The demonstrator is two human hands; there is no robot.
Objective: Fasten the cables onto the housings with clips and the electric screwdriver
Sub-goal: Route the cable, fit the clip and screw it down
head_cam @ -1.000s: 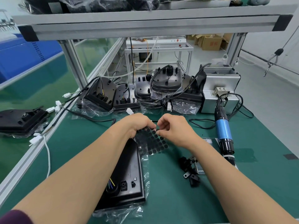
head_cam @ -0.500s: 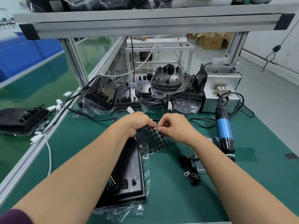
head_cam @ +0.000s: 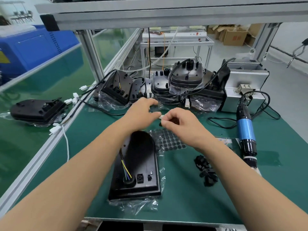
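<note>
- Hovering over the green mat (head_cam: 183, 197), the left hand (head_cam: 141, 112) is loose and holds nothing.
- Right hand (head_cam: 180, 124) pinches a small dark piece (head_cam: 175, 120).
- Black plastic housing (head_cam: 140, 165) lies near, with black clips (head_cam: 205, 170) to its right.

Matt black plastic housing (head_cam: 141, 165) lies on crinkled clear film (head_cam: 141, 205), lower centre. The mat (head_cam: 191, 197) is smooth green; the screwdriver (head_cam: 245, 130), right, glossy blue.

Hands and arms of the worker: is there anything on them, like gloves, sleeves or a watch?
No. The left hand and the right hand are bare: no gloves, rings, watch or wrist strap show. Both forearms are uncovered down to the picture's lower edge, so no sleeve is in view; whatever is worn higher up lies outside the frame.
</note>
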